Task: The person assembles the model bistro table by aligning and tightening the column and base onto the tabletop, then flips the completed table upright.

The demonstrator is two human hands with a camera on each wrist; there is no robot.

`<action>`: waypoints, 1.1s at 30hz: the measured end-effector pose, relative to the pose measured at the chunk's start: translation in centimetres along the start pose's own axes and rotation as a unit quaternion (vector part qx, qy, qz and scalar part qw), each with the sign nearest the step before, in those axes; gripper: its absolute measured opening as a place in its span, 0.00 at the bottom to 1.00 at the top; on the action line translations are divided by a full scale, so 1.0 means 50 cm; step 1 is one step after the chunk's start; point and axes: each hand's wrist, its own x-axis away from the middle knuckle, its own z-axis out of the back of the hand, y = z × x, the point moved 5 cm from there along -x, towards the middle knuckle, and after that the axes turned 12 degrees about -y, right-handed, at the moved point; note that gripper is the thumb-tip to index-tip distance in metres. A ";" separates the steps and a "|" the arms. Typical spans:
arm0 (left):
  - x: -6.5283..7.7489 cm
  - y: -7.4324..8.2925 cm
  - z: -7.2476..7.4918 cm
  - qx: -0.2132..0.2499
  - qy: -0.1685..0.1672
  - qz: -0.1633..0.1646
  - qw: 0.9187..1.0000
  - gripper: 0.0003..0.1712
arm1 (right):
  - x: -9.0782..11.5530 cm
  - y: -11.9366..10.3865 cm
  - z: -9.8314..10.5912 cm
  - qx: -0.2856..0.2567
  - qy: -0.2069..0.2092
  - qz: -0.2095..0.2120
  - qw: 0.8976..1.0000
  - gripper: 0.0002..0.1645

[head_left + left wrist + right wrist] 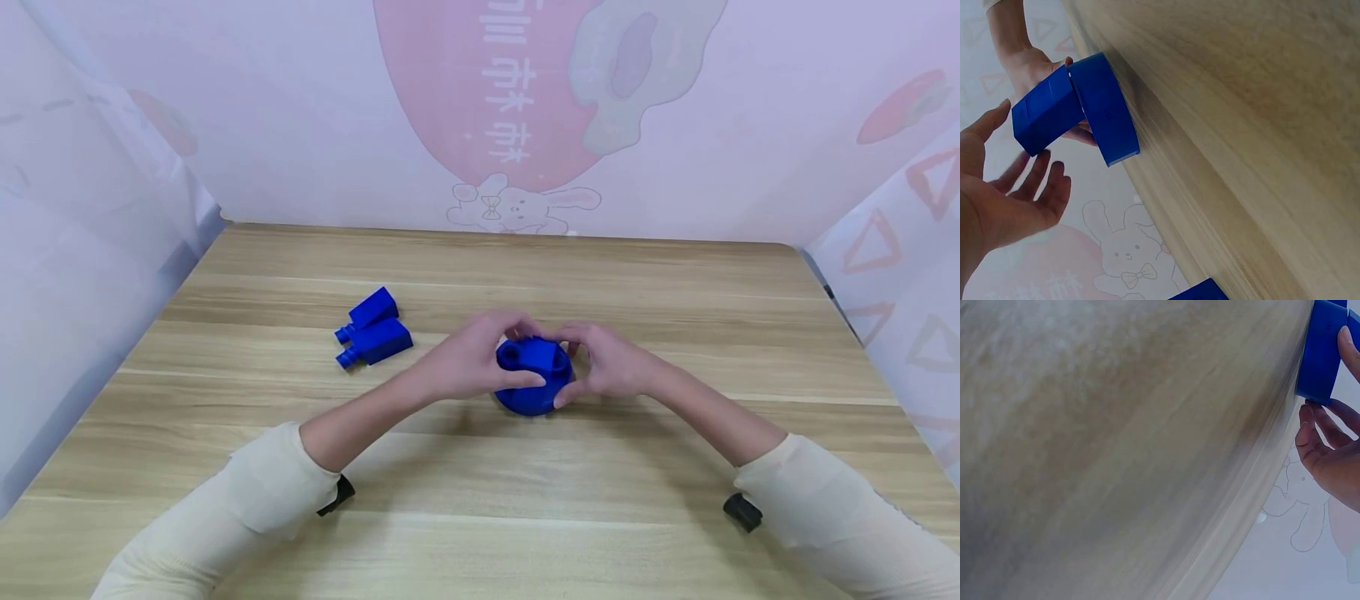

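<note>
A round blue base (pixel 530 403) lies flat on the table in the head view. On top of it sits a blue block (pixel 538 354) with a round hole at one side. My left hand (pixel 474 358) has its thumb and fingers about the block; in the left wrist view, the block (pixel 1050 112) is between them, the thumb tip close to one edge and fingertips at the lower corner. With thumb and fingers at its rim, my right hand (pixel 611 362) holds the base from the right. The right wrist view shows the base (pixel 1319 353) only in part.
Two blue blocks with ribbed round necks, a nearer one (pixel 382 340) and a farther one (pixel 373 308), lie side by side left of the hands. The wooden table (pixel 480 517) ends at a printed curtain (pixel 300 150) at the back.
</note>
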 end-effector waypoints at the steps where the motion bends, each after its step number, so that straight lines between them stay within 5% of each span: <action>1: -0.001 0.000 -0.001 -0.006 0.012 0.012 1.000 0.26 | 0.000 0.000 0.000 -0.002 0.000 0.000 1.000 0.52; 8: -0.009 0.010 -0.004 -0.059 0.065 0.052 0.995 0.25 | 0.000 0.000 -0.001 -0.007 -0.002 -0.006 1.000 0.51; 15: -0.012 0.016 -0.007 -0.072 0.060 0.062 0.994 0.24 | -0.002 0.000 0.000 -0.037 0.005 0.010 0.999 0.53; 33: -0.009 0.014 -0.016 -0.011 0.002 -0.021 1.000 0.25 | 0.005 0.008 -0.002 -0.031 0.023 -0.032 0.999 0.44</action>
